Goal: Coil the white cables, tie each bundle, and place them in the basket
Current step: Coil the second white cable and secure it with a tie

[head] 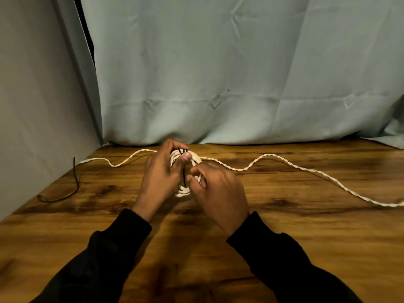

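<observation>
A coiled bundle of white cable [183,192] is held above the wooden table [284,226] at the middle. My left hand [160,178] grips the coil's left side, thumb pressed on its top. A thin black tie [184,177] wraps over the coil and runs down between my hands. My right hand [218,191] pinches the tie's lower part against the coil. A second white twisted cable [310,170] lies loose in waves across the table, running behind the bundle from far left to the right edge. No basket is in view.
Another black tie [75,182] lies curved on the table at the left, near a grey wall panel [39,106]. A pale blue cloth backdrop [218,73] hangs along the table's far edge.
</observation>
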